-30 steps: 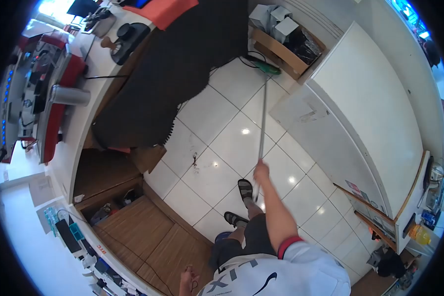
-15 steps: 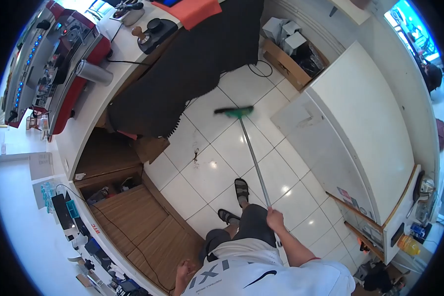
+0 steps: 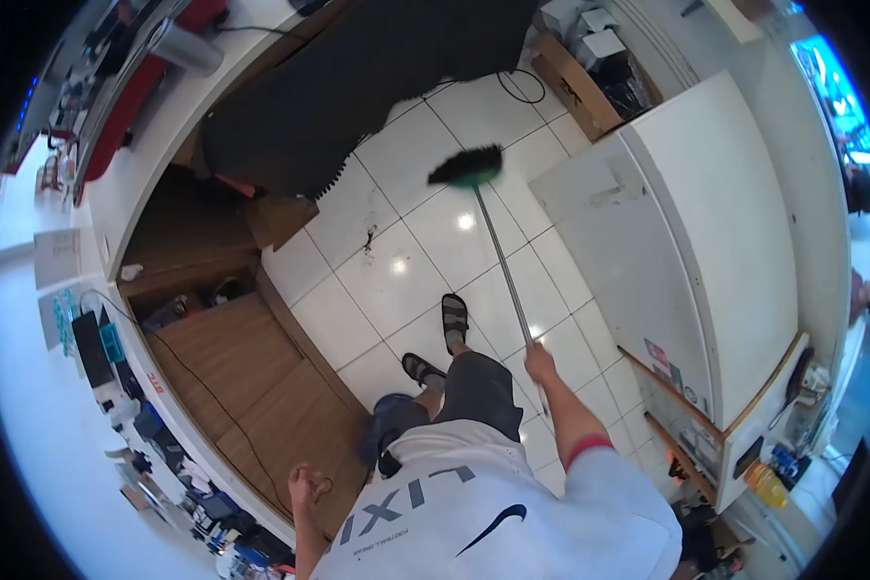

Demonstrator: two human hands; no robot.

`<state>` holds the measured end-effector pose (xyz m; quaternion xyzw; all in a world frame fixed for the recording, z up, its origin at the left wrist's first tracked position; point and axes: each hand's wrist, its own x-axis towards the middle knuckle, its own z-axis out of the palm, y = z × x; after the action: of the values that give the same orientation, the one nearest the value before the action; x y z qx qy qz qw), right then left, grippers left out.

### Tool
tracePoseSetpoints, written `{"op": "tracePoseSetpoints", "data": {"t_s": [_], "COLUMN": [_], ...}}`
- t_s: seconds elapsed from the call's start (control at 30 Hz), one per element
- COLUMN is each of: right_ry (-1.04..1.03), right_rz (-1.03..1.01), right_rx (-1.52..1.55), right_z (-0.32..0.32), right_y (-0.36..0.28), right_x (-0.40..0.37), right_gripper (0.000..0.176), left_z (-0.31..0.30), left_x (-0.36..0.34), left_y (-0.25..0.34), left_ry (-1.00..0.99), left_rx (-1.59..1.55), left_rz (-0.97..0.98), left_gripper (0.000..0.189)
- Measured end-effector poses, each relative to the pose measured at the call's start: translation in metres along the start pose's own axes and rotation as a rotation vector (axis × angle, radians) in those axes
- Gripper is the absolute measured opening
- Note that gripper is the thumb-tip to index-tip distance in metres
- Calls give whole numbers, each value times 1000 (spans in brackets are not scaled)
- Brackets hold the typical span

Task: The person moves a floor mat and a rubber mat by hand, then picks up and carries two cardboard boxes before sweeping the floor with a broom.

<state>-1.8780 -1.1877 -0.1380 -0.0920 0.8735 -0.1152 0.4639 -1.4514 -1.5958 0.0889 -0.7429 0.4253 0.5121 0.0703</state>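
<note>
My right hand (image 3: 539, 363) is wrapped round the metal handle of a broom (image 3: 502, 256). The handle slopes away from me to a black-bristled, green-backed broom head (image 3: 468, 168) over the white floor tiles, its bristles blurred. On the tiles left of the broom lies a small patch of dark dirt (image 3: 368, 239). My left hand (image 3: 307, 485) hangs by my side near the wooden cabinet (image 3: 246, 411), fingers loosely bent and apart, holding nothing that shows. My sandalled feet (image 3: 454, 323) stand on the tiles.
A white fridge (image 3: 628, 251) stands at the right, with a cardboard box (image 3: 577, 85) beyond it. Dark cloth (image 3: 358, 87) hangs from the counter at the back left. A black cable (image 3: 520, 89) loops on the floor. Behind my legs is a blue bin (image 3: 381, 425).
The broom head has lifted or tipped, showing more bristles, and sits farther from my feet. My right arm is straighter, and my left hand has swung outward. The view has shifted.
</note>
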Motion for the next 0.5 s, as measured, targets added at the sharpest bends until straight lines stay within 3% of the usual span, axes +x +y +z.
{"op": "tracePoseSetpoints", "data": {"t_s": [0.03,0.13,0.17,0.27,0.4,0.47,0.5], "right_ry": [39,80,76,63,51,-400,-438], "right_rz": [76,204,188,165,-349,-112,-212], "right_rx": [80,105,92,101,246,933,905], "right_z": [22,-46,-59,-88,-89,-94,-86], "right_y": [31,-3,-14,-56,-134,-206,-229], "right_x": [-33,-144,-166,-200,-167,-138,-107], "right_gripper": [36,30,30,30,23,17,14], "left_z": [3,19,21,22,21,12,7], "left_x": [-2,-3,-2,13,14,18,17], "left_y": [-17,-46,-54,-55,-22,-8,1], "left_ry": [-22,-94,-135,-160,-114,-97,-88], "left_rx": [50,190,288,194,75,80,74], "left_rz": [-52,-118,-130,-110,-19,79,90], "left_gripper": [22,24,25,25,25,23,23]}}
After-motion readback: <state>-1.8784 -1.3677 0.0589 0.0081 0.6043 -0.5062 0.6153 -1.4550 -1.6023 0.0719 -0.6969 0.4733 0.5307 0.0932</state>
